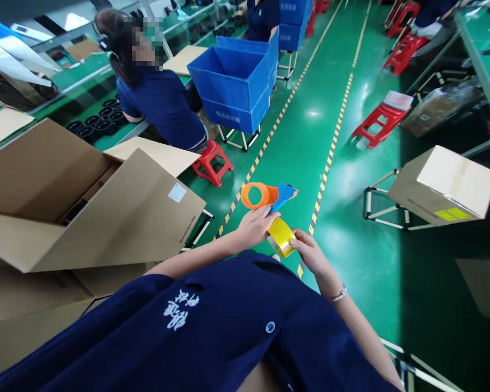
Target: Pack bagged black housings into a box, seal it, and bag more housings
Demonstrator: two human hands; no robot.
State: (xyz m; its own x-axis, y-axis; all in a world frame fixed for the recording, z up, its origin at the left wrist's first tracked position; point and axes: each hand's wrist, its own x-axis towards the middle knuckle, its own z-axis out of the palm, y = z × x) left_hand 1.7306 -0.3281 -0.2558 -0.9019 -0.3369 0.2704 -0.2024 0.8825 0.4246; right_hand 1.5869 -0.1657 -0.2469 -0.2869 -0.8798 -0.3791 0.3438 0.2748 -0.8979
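An orange and blue tape dispenser (265,196) with a yellow tape roll (281,235) is held in front of my chest. My left hand (253,226) grips the dispenser beside the roll. From the right side, my right hand (310,251) holds the yellow roll with its fingers. Both hands are over the green floor. To my left stands an open cardboard box (85,212) with its flaps up and dark items inside.
A co-worker in dark blue (159,98) sits on a red stool (211,162) at a conveyor with black round parts. Blue bins (237,87) stand on a frame behind. A sealed carton (445,185) rests on a rack at the right. More red stools (381,124) stand beyond.
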